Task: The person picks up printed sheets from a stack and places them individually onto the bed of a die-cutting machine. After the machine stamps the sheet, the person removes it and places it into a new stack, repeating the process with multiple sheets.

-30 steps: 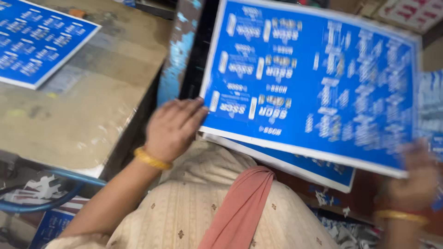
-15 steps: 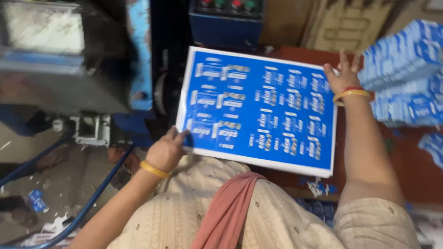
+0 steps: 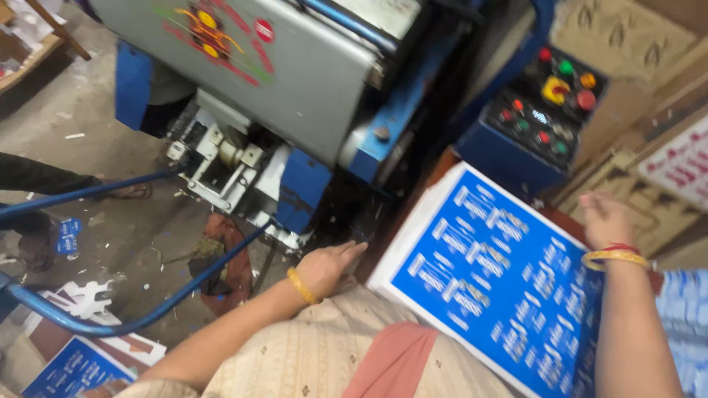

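both hands' grip has let go: the big blue-and-white printed card sheet (image 3: 509,284) now lies flat on the surface, left hand (image 3: 328,267) open beside it, right hand (image 3: 605,219) open at its far edge.

- Between my hands lies a large rectangular printed sheet (image 3: 501,284), blue with a white border and rows of small white labels; my right hand (image 3: 605,220) rests at its far edge, my left hand (image 3: 327,267) is open just beside its near-left corner.
- Left of my left arm, on the floor, another blue-and-white sheet (image 3: 74,368).
- Beyond my right hand, a white sign with red markings (image 3: 682,166).
- On the machine's grey panel, beyond my left hand, a round red sticker (image 3: 263,30).
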